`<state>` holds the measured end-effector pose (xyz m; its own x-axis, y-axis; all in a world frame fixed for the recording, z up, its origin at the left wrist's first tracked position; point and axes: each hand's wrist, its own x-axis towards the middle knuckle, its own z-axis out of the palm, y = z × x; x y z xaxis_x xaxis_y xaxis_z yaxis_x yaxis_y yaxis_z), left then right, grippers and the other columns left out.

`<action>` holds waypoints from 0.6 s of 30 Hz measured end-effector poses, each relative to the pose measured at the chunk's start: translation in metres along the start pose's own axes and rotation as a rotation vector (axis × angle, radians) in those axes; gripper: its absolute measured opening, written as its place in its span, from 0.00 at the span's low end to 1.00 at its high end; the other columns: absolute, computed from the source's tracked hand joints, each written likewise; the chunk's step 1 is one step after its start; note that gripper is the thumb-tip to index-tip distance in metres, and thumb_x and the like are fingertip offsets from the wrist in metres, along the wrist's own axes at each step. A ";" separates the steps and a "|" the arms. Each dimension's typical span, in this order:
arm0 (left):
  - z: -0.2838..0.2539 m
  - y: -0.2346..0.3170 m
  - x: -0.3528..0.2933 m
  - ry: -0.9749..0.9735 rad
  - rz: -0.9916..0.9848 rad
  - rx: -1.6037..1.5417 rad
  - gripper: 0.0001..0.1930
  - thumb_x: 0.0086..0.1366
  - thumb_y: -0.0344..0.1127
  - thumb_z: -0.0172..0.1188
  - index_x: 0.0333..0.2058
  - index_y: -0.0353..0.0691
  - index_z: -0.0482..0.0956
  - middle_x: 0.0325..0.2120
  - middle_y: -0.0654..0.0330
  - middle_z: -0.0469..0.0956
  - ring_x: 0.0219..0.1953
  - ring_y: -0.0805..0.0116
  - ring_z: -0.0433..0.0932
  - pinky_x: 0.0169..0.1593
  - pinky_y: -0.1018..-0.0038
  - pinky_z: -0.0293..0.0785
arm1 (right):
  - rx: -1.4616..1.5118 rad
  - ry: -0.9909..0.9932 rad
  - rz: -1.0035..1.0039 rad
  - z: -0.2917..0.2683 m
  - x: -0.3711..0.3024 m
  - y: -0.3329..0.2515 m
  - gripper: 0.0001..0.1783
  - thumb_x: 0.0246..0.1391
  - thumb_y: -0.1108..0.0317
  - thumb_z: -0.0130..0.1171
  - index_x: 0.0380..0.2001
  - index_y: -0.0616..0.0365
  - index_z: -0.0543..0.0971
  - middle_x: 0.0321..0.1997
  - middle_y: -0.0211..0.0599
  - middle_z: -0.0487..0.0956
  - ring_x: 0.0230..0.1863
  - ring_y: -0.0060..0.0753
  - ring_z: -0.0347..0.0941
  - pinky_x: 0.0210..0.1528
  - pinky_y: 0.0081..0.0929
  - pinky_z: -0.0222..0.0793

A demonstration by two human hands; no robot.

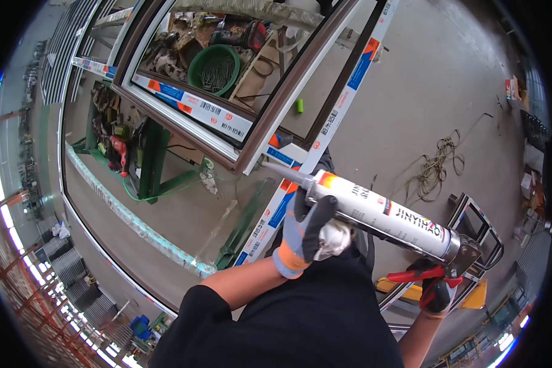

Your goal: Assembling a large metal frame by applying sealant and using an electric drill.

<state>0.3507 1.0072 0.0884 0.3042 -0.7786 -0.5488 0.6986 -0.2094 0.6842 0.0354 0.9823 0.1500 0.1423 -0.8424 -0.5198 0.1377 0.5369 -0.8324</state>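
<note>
A caulking gun loaded with a white sealant cartridge lies slantwise across my front, its grey nozzle pointing left at the frame's corner. My right hand, in a dark glove, grips the gun's red handle. Below the cartridge's front end is my left hand, in a grey, black and orange glove. Its fingers are curled on a crumpled white rag; whether they also touch the gun is hard to tell. The brown window frame with printed protective tape lies just ahead.
Through the frame I see a green bowl of screws and a red-black power tool. A red drill rests under the frame by green metal supports. To the right, a coiled rope lies on the floor near another frame.
</note>
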 end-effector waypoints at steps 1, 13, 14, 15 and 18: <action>0.009 -0.002 0.007 -0.018 -0.054 -0.072 0.19 0.65 0.35 0.59 0.51 0.35 0.67 0.38 0.56 0.77 0.35 0.70 0.78 0.38 0.74 0.75 | -0.008 0.047 0.002 -0.008 0.005 0.004 0.44 0.39 0.54 0.72 0.57 0.62 0.64 0.44 0.50 0.78 0.44 0.51 0.77 0.46 0.49 0.76; 0.084 -0.022 0.094 0.017 -0.050 0.099 0.25 0.62 0.30 0.63 0.55 0.35 0.64 0.42 0.57 0.74 0.42 0.72 0.75 0.44 0.74 0.74 | 0.157 0.104 0.174 -0.087 0.094 0.029 0.33 0.56 0.44 0.57 0.53 0.61 0.69 0.32 0.39 0.77 0.22 0.26 0.72 0.21 0.22 0.68; 0.090 -0.023 0.100 0.025 -0.052 0.110 0.25 0.62 0.30 0.63 0.55 0.35 0.64 0.42 0.57 0.74 0.42 0.72 0.75 0.44 0.74 0.74 | 0.166 0.102 0.183 -0.084 0.101 0.027 0.33 0.56 0.44 0.57 0.53 0.61 0.69 0.32 0.39 0.77 0.22 0.26 0.72 0.21 0.22 0.68; 0.096 -0.024 0.105 0.015 -0.033 0.157 0.24 0.62 0.30 0.62 0.55 0.35 0.64 0.42 0.57 0.74 0.42 0.72 0.75 0.44 0.74 0.74 | 0.217 0.252 0.163 -0.078 0.106 0.024 0.32 0.58 0.42 0.53 0.53 0.59 0.69 0.31 0.39 0.77 0.23 0.27 0.73 0.22 0.23 0.68; 0.115 -0.026 0.118 0.022 -0.016 0.183 0.24 0.62 0.30 0.62 0.55 0.35 0.65 0.41 0.58 0.74 0.41 0.73 0.75 0.43 0.74 0.74 | 0.278 0.330 0.147 -0.094 0.122 0.017 0.36 0.62 0.34 0.39 0.50 0.58 0.71 0.31 0.39 0.77 0.24 0.30 0.72 0.21 0.24 0.68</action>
<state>0.2938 0.8530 0.0607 0.3093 -0.7614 -0.5698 0.5746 -0.3278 0.7499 -0.0366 0.8841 0.0539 -0.1339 -0.7021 -0.6993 0.4038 0.6058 -0.6855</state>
